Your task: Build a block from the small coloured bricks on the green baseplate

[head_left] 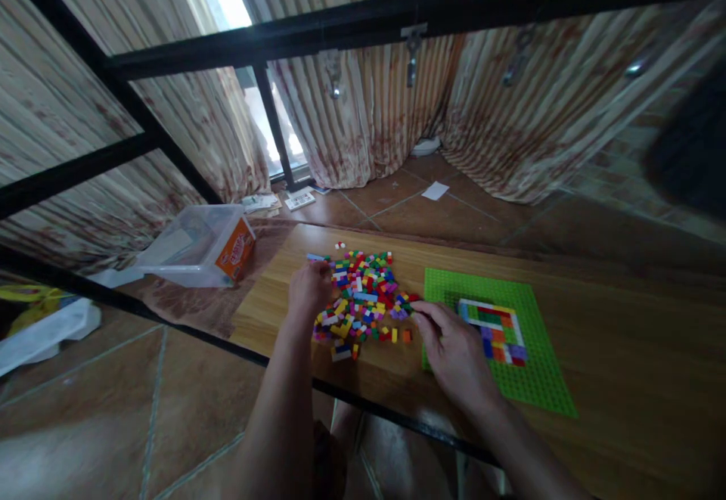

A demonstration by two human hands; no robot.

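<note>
A pile of small coloured toy bricks (363,296) lies on the wooden table. At the pile's left side is my left hand (308,288), its fingers curled down near a light blue brick (316,257); what they hold, if anything, is hidden. My right hand (457,352) reaches to the pile's right edge, thumb and index finger close together beside some dark bricks. Whatever is in that pinch is too small to name. Under and beyond the right hand lies a green baseplate (544,349). On it stands a white-edged outline (517,326) with multicoloured bricks inside.
The wooden table (624,379) has a black frame edge. Left of it, a clear plastic box (193,239) with an orange label sits on the floor. Black metal bars (340,35) cross in front, before striped curtains (363,122). A white paper (435,190) lies on the tiles.
</note>
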